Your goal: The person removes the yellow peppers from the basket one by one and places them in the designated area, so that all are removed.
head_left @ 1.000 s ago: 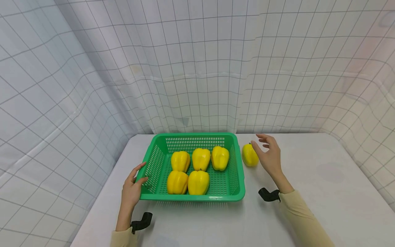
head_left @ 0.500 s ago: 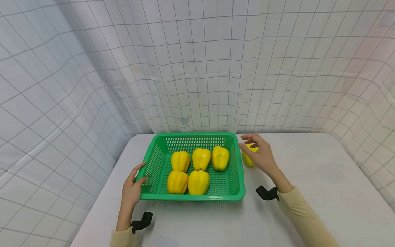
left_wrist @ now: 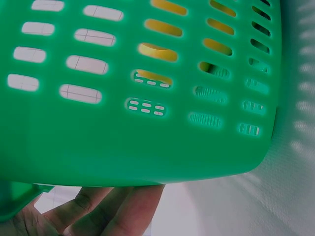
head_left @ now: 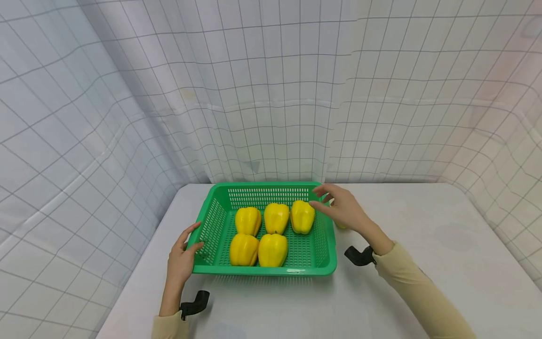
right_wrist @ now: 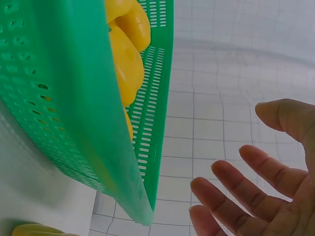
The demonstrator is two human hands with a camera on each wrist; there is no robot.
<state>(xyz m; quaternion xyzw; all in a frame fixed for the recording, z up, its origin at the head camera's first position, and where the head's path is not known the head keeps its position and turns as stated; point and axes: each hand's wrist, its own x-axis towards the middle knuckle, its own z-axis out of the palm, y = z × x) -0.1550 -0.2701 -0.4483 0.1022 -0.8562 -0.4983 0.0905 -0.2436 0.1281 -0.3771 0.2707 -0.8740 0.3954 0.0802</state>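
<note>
A green perforated plastic basket (head_left: 262, 270) holds several yellow bell peppers (head_left: 273, 250). At its left side my left hand (head_left: 179, 263) grips the rim, thumb over the top edge; the left wrist view shows those fingers (left_wrist: 135, 211) at the rim beside the slotted wall. My right hand (head_left: 345, 209) hovers over the basket's right rim, fingers spread and holding nothing. Its fingertips overlap the back right pepper (head_left: 302, 217) in the head view. Outside the basket, another yellow bell pepper (right_wrist: 37, 230) lies on the table, mostly hidden behind my right hand in the head view.
The basket stands on a white-covered table (head_left: 440, 245), near its back edge. White curtains with a dark grid (head_left: 271, 94) rise behind and on both sides. Black curved mounts (head_left: 359, 255) are strapped at both wrists.
My right hand has moved left, from beside the loose pepper to over the basket's right rim, now covering most of that pepper. The left hand, basket and peppers have stayed put.
</note>
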